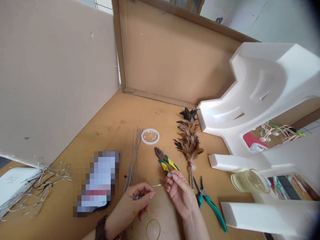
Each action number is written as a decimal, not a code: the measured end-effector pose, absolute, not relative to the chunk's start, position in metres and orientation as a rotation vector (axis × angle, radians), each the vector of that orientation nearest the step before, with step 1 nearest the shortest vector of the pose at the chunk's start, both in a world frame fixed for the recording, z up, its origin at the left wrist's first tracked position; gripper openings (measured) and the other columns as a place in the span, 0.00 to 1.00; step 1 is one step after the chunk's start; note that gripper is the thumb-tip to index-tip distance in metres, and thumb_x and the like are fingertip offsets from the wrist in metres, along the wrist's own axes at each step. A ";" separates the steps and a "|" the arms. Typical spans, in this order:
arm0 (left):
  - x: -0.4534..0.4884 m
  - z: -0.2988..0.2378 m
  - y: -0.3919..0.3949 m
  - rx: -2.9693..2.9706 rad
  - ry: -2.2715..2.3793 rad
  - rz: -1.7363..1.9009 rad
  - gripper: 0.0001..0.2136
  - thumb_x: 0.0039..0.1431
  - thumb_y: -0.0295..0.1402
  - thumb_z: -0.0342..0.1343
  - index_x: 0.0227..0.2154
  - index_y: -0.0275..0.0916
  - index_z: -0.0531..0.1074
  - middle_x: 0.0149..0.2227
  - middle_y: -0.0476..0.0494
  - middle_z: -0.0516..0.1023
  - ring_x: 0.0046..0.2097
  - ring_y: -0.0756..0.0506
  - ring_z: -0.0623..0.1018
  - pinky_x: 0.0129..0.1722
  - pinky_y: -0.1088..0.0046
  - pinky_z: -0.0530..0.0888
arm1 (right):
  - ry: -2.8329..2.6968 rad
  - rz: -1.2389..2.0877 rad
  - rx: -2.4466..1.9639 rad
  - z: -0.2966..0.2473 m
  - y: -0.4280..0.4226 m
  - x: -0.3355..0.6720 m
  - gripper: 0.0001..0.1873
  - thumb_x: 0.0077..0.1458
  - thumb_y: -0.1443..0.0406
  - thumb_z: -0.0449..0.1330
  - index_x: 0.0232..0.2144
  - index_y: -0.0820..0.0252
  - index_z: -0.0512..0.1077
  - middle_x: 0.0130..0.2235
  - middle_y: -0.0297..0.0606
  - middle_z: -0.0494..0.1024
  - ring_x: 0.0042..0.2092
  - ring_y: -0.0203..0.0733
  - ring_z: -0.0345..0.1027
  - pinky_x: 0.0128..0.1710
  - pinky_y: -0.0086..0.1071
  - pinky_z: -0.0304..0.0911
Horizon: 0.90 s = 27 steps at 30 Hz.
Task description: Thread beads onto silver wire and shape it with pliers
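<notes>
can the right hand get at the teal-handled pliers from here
Probably yes: the teal-handled pliers lie close beside the right hand, one handle uncovered, though that hand is pinching a blue bead.

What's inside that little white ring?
Inside the white ring are tiny beads, some pinkish, some bluish. The spots right beneath them are covered, so I can't see those.
</notes>
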<state>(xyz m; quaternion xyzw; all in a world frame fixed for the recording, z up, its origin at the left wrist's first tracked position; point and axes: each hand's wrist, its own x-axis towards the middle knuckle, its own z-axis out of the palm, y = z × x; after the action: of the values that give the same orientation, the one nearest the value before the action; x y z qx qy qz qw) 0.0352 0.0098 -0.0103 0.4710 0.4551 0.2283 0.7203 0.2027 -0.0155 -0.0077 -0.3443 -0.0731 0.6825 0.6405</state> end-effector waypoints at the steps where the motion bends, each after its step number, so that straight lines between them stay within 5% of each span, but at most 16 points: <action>1: 0.035 -0.010 0.010 1.042 1.005 0.503 0.15 0.44 0.45 0.57 0.24 0.35 0.67 0.13 0.55 0.65 0.13 0.56 0.61 0.12 0.82 0.61 | -0.176 1.556 -0.785 -0.007 -0.016 0.203 0.06 0.44 0.71 0.65 0.29 0.60 0.74 0.30 0.35 0.76 0.30 0.32 0.67 0.29 0.25 0.59; 6: 0.035 -0.009 0.010 1.043 0.995 0.504 0.15 0.45 0.44 0.57 0.24 0.35 0.67 0.13 0.55 0.65 0.14 0.56 0.61 0.12 0.82 0.61 | -0.233 1.532 -0.809 -0.005 -0.014 0.202 0.06 0.42 0.71 0.66 0.27 0.60 0.73 0.30 0.34 0.76 0.31 0.32 0.66 0.29 0.25 0.59; 15: 0.033 -0.001 0.009 0.988 0.943 0.584 0.16 0.43 0.46 0.58 0.24 0.35 0.68 0.14 0.55 0.64 0.15 0.55 0.62 0.13 0.81 0.61 | -0.656 1.296 -1.041 0.003 -0.022 0.190 0.20 0.43 0.70 0.65 0.41 0.55 0.70 0.30 0.34 0.77 0.32 0.36 0.66 0.34 0.30 0.59; 20: 0.032 -0.001 0.009 0.905 0.803 0.628 0.15 0.50 0.45 0.55 0.28 0.36 0.66 0.16 0.54 0.68 0.14 0.55 0.64 0.14 0.82 0.62 | -0.939 1.287 -1.181 0.002 -0.026 0.186 0.06 0.46 0.66 0.63 0.31 0.56 0.76 0.33 0.38 0.76 0.37 0.41 0.67 0.39 0.33 0.60; 27: 0.032 -0.005 0.008 0.697 0.589 0.589 0.15 0.59 0.44 0.42 0.34 0.37 0.64 0.18 0.50 0.70 0.17 0.53 0.66 0.16 0.81 0.65 | -1.152 1.181 -1.233 0.012 -0.023 0.188 0.07 0.51 0.65 0.59 0.32 0.54 0.78 0.35 0.40 0.75 0.39 0.43 0.67 0.41 0.35 0.61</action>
<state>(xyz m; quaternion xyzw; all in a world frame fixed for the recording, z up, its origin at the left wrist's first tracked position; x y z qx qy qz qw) 0.0323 0.0082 -0.0047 0.3316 0.2803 0.2801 0.8562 0.1885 -0.0229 0.0117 -0.5132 -0.4795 0.4915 0.5149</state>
